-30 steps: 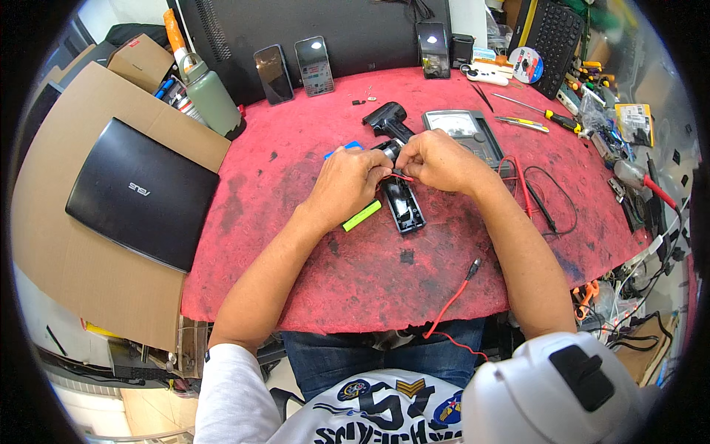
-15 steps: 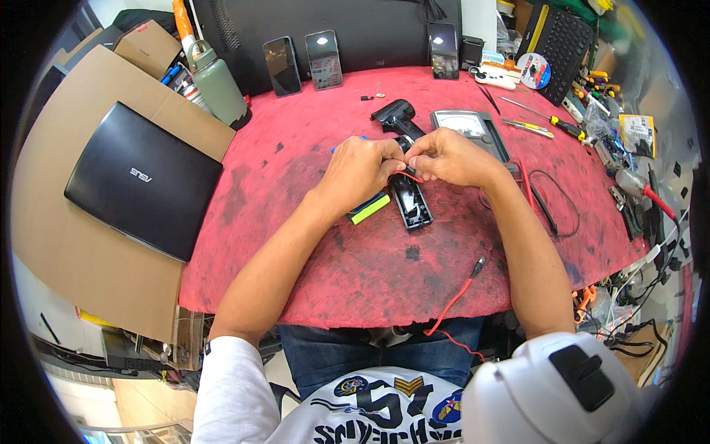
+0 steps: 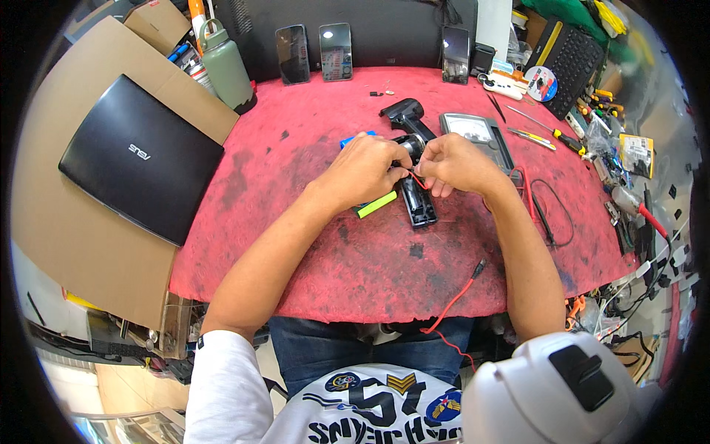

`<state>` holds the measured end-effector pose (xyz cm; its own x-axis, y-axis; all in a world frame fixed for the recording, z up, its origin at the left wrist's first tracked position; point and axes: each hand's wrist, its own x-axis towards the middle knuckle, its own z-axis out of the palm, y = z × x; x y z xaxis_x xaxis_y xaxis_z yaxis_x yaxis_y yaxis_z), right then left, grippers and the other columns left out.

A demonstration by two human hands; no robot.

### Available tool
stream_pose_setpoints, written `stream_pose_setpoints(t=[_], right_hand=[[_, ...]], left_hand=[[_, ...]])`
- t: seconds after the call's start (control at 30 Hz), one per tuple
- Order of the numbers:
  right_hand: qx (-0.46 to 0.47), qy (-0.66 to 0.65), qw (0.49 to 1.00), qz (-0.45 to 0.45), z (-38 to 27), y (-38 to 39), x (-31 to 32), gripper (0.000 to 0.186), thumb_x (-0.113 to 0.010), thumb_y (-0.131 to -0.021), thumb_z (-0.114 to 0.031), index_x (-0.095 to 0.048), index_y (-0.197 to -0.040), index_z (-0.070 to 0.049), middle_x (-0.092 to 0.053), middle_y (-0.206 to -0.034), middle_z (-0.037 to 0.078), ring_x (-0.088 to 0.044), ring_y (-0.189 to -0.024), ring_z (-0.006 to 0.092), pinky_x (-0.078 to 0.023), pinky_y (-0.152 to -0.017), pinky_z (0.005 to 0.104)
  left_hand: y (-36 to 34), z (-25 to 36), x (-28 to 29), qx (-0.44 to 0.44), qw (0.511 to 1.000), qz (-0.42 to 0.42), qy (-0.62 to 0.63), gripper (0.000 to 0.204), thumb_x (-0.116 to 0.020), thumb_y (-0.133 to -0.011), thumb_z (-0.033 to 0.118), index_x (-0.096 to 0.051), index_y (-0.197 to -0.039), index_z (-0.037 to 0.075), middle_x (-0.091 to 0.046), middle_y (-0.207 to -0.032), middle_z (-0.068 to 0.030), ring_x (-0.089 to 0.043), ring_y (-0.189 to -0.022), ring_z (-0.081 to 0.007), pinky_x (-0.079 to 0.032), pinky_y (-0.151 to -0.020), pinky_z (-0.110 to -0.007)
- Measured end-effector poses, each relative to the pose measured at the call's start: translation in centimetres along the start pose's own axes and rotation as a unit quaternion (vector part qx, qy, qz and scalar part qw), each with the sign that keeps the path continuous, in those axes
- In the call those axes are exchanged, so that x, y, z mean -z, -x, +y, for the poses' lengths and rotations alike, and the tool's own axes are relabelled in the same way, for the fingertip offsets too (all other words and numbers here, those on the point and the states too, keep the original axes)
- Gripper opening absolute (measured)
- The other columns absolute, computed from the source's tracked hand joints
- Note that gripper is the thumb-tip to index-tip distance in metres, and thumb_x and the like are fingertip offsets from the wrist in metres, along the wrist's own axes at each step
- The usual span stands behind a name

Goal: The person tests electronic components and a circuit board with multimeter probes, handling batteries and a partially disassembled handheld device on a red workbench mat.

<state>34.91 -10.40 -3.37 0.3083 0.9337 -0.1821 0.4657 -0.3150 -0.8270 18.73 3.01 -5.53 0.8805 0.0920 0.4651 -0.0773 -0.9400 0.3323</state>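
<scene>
My left hand (image 3: 370,166) pinches at a thin red wire (image 3: 418,179) over an opened black handheld device (image 3: 403,111). My right hand (image 3: 460,166) faces it, thumb and forefinger closed on the wire, the other fingers curled below. The device's lower black housing (image 3: 419,211) points toward me, its inside exposed; the junction is partly hidden by my fingers. Beside it lie a bright yellow-green bar (image 3: 376,205), perhaps a cell, and a blue item (image 3: 347,139) mostly behind my left hand. An analogue meter (image 3: 471,127) with test leads (image 3: 542,214) sits just to the right.
The red mat (image 3: 355,274) holds a loose red cable (image 3: 458,300), screwdriver (image 3: 568,142) and knife (image 3: 532,139). Three phones (image 3: 336,52) stand at the back. A laptop (image 3: 140,159) rests on cardboard leftward, beside a green bottle (image 3: 228,70). Clutter, a keyboard (image 3: 566,55) and tools fill the right side.
My right hand has drawn slightly apart from my left, its lower fingers now further down along the red wire. The whole view has shifted a little as my head moved.
</scene>
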Motion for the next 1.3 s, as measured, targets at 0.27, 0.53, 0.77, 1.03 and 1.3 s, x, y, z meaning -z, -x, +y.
stream_pose_setpoints(t=[0.27,0.53,0.77,1.03,1.3], right_hand=[[0.002,-0.054,0.998,-0.029,-0.1,0.3,0.2,0.011,-0.066,-0.093,-0.007,-0.067,-0.096,0.003,-0.069,-0.077,0.009,-0.069,-0.061,0.0164,-0.058,-0.054,0.0281],[0.020,-0.022,0.999,-0.022,-0.1,0.5,0.8,0.014,-0.067,-0.092,-0.006,-0.067,-0.098,0.006,-0.070,-0.080,0.012,-0.071,-0.065,0.0186,-0.060,-0.058,0.0299],[-0.007,-0.034,0.999,-0.021,-0.5,0.7,0.4,0.012,-0.066,-0.090,-0.005,-0.066,-0.096,0.006,-0.069,-0.076,0.011,-0.069,-0.060,0.0171,-0.059,-0.054,0.0286],[0.007,0.029,0.999,0.029,-0.4,0.4,-0.4,0.012,-0.063,-0.086,-0.004,-0.067,-0.089,0.007,-0.069,-0.071,0.011,-0.068,-0.056,0.0166,-0.057,-0.049,0.0283],[0.020,0.051,0.998,0.036,-0.9,0.7,-1.0,0.010,-0.063,-0.086,-0.002,-0.066,-0.090,0.006,-0.068,-0.071,0.010,-0.068,-0.056,0.0161,-0.056,-0.048,0.0276]], left_hand=[[0.1,0.6,-0.8,0.005,0.998,0.016,-0.057,0.008,-0.068,-0.077,0.008,-0.074,-0.080,0.003,-0.072,-0.084,-0.0134,-0.068,-0.078,-0.0343,-0.051,-0.073,-0.046],[-0.1,0.6,-1.3,0.015,0.997,0.009,-0.069,0.009,-0.067,-0.076,0.007,-0.074,-0.079,0.003,-0.071,-0.081,-0.0149,-0.068,-0.077,-0.0351,-0.052,-0.073,-0.045],[-0.1,0.4,-0.8,-0.011,0.998,-0.013,-0.055,0.011,-0.066,-0.078,0.006,-0.074,-0.083,0.001,-0.070,-0.081,-0.0181,-0.068,-0.077,-0.0366,-0.053,-0.073,-0.045],[0.6,-0.9,1.2,0.075,0.995,0.051,0.027,0.015,-0.070,-0.080,0.007,-0.077,-0.094,0.004,-0.063,-0.082,-0.0161,-0.064,-0.081,-0.0352,-0.050,-0.073,-0.044],[0.4,-0.8,-0.2,0.065,0.997,0.027,-0.023,0.012,-0.071,-0.077,0.008,-0.077,-0.087,0.007,-0.059,-0.086,-0.0154,-0.062,-0.083,-0.0344,-0.049,-0.073,-0.046]])
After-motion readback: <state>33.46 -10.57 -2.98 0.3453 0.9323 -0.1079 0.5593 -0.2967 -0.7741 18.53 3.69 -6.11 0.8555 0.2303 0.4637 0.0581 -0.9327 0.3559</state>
